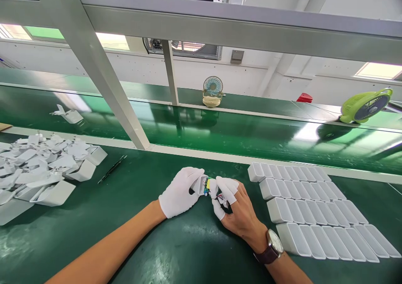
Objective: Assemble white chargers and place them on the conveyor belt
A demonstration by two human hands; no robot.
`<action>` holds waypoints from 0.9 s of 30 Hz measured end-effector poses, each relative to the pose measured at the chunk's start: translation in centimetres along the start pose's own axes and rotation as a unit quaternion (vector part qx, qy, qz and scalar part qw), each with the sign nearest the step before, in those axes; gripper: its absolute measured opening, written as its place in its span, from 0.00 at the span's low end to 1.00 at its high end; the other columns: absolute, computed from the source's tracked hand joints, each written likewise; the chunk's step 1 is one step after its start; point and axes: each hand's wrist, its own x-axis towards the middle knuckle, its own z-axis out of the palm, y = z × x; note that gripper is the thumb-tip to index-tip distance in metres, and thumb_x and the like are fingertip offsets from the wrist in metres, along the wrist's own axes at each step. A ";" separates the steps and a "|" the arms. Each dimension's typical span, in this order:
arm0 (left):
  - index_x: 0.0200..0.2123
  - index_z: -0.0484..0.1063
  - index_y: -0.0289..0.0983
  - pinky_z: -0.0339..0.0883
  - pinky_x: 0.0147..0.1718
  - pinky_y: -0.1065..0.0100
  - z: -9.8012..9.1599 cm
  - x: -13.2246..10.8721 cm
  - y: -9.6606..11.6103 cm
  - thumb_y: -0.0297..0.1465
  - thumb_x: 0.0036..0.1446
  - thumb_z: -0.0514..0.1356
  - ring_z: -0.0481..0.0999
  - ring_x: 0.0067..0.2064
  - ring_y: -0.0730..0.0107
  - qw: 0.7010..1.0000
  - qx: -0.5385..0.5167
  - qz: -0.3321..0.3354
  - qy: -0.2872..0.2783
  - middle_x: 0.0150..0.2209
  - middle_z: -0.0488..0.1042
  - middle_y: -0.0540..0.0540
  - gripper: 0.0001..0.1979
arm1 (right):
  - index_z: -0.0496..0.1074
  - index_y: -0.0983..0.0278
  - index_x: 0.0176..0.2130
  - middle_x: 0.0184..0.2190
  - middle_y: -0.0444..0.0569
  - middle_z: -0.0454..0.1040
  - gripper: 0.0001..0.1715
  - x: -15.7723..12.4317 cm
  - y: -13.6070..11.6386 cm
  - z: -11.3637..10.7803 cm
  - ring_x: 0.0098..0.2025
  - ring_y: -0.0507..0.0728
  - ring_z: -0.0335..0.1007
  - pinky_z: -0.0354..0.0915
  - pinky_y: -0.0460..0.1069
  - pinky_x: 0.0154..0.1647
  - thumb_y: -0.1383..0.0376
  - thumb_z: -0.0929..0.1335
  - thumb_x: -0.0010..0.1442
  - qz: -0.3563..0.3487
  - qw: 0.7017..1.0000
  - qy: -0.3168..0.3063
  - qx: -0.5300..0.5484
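In the middle of the green table, my left hand (pixel 181 193), in a white glove, grips a small white plastic housing (pixel 199 184). A circuit board (pixel 207 185) with yellow, blue and green parts shows at the housing's right end, between both hands. My right hand (pixel 234 202) has white covers on its fingers and a watch at the wrist. Its fingers are closed around the white part at the board's right end. A small white and red piece (pixel 222 200) shows between these fingers; its shape is partly hidden.
Loose white parts (pixel 40 162) are heaped at the left, beside a black pen (pixel 112 169). Rows of open white casings (pixel 317 217) stand at the right. A metal frame post (pixel 103 74) slants down to the table's far edge, before a green conveyor (pixel 194 129).
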 end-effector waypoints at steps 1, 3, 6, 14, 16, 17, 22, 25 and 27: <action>0.64 0.56 0.46 0.68 0.56 0.49 0.0 0.0 0.0 0.22 0.57 0.60 0.71 0.58 0.54 1.000 0.003 0.001 -0.001 0.54 0.71 0.41 0.34 | 0.50 0.59 0.70 0.54 0.57 0.73 0.45 0.1 0.0 -0.1 0.57 0.65 0.70 0.70 0.64 0.56 0.74 0.67 0.60 -0.003 1.000 -0.001 -0.001; 0.65 0.55 0.47 0.68 0.56 0.49 0.0 0.0 0.0 0.22 0.57 0.60 0.70 0.58 0.54 1.000 0.006 0.007 -0.002 0.54 0.71 0.41 0.35 | 0.49 0.59 0.71 0.54 0.56 0.73 0.45 0.3 -0.1 -0.2 0.56 0.64 0.70 0.70 0.63 0.56 0.74 0.66 0.60 -0.009 1.000 -0.002 -0.002; 0.65 0.55 0.47 0.68 0.56 0.50 0.0 0.1 0.1 0.22 0.56 0.60 0.71 0.57 0.54 1.000 0.006 0.015 0.002 0.54 0.71 0.41 0.35 | 0.49 0.60 0.71 0.54 0.56 0.73 0.46 0.4 -0.2 -0.3 0.55 0.64 0.71 0.70 0.63 0.56 0.75 0.67 0.60 -0.015 1.000 -0.004 -0.005; 0.64 0.56 0.47 0.68 0.55 0.49 -0.1 0.2 0.3 0.21 0.53 0.60 0.70 0.56 0.53 1.000 0.013 0.018 0.006 0.54 0.71 0.41 0.37 | 0.48 0.59 0.71 0.53 0.55 0.73 0.46 0.1 0.0 -0.2 0.55 0.64 0.71 0.69 0.63 0.56 0.74 0.66 0.60 -0.009 1.000 -0.017 -0.009; 0.64 0.56 0.46 0.68 0.55 0.49 -0.1 0.2 0.4 0.20 0.53 0.60 0.70 0.56 0.53 1.000 0.011 0.021 0.001 0.54 0.72 0.41 0.37 | 0.48 0.59 0.71 0.53 0.55 0.73 0.46 0.1 0.0 -0.1 0.55 0.64 0.70 0.69 0.63 0.57 0.75 0.67 0.60 -0.010 1.000 -0.018 -0.007; 0.64 0.56 0.46 0.68 0.55 0.49 -0.2 0.2 0.4 0.20 0.53 0.60 0.70 0.56 0.53 1.000 0.010 0.022 -0.003 0.54 0.72 0.41 0.37 | 0.48 0.60 0.71 0.54 0.56 0.73 0.46 0.1 0.0 -0.1 0.55 0.64 0.70 0.69 0.63 0.57 0.75 0.67 0.60 -0.010 1.000 -0.019 -0.006; 0.64 0.57 0.46 0.68 0.55 0.49 -0.3 0.2 0.5 0.21 0.53 0.60 0.71 0.55 0.53 1.000 0.010 0.017 -0.022 0.54 0.72 0.41 0.36 | 0.47 0.59 0.71 0.55 0.55 0.73 0.46 -0.1 0.0 0.1 0.56 0.64 0.70 0.69 0.63 0.57 0.73 0.67 0.61 -0.004 0.999 -0.030 -0.011; 0.64 0.57 0.46 0.67 0.55 0.49 -0.3 0.1 0.5 0.21 0.53 0.60 0.71 0.56 0.53 1.000 0.010 0.013 -0.024 0.54 0.72 0.41 0.36 | 0.48 0.59 0.71 0.54 0.55 0.72 0.46 0.0 0.0 0.0 0.55 0.64 0.69 0.69 0.63 0.56 0.74 0.67 0.60 -0.006 0.999 -0.031 -0.011; 0.64 0.58 0.46 0.68 0.55 0.49 -0.3 0.0 0.4 0.21 0.53 0.61 0.71 0.56 0.53 1.000 0.009 0.017 -0.022 0.54 0.72 0.41 0.36 | 0.48 0.60 0.71 0.54 0.55 0.73 0.46 0.0 -0.1 0.0 0.55 0.64 0.69 0.69 0.63 0.56 0.75 0.67 0.60 -0.008 0.999 -0.031 -0.008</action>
